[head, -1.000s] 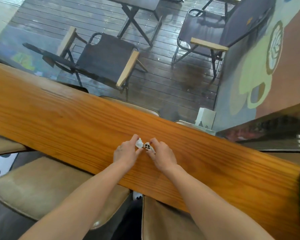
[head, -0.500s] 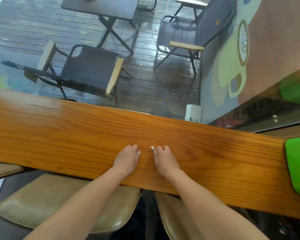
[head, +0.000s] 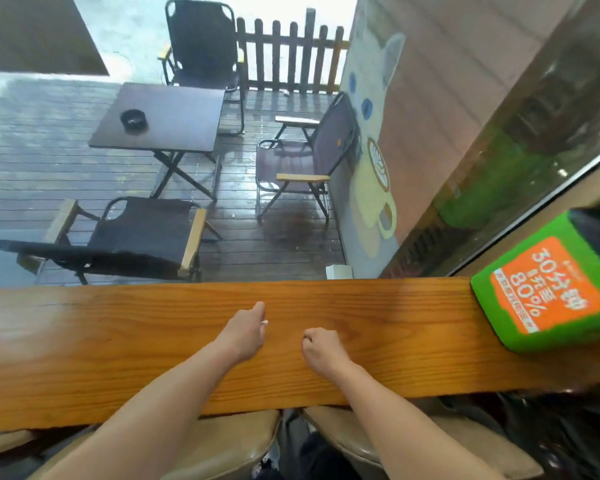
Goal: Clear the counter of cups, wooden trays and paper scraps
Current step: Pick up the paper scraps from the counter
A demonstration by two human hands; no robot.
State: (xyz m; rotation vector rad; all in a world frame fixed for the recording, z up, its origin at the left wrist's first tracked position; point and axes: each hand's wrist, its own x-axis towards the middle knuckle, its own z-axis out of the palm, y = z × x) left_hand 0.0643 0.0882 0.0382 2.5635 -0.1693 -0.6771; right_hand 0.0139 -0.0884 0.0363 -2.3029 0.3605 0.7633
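Both of my hands rest on the long wooden counter (head: 118,341) near its middle. My left hand (head: 245,329) is curled around a white paper scrap (head: 264,322), of which only a small tip shows at the fingers. My right hand (head: 321,346) is closed into a loose fist a hand's width to the right; whether it holds a scrap is hidden by the fingers. No cups or wooden trays show on the visible stretch of counter.
A green and orange box (head: 548,285) stands on the counter's right end. Padded stools (head: 222,445) sit under the near edge. Beyond the glass lie a wet deck, a dark folding table (head: 160,116) and folding chairs (head: 142,233).
My hands have drawn apart from where they pinched the scraps together, and both have closed. The view has tilted up, showing more of the deck and the green box.
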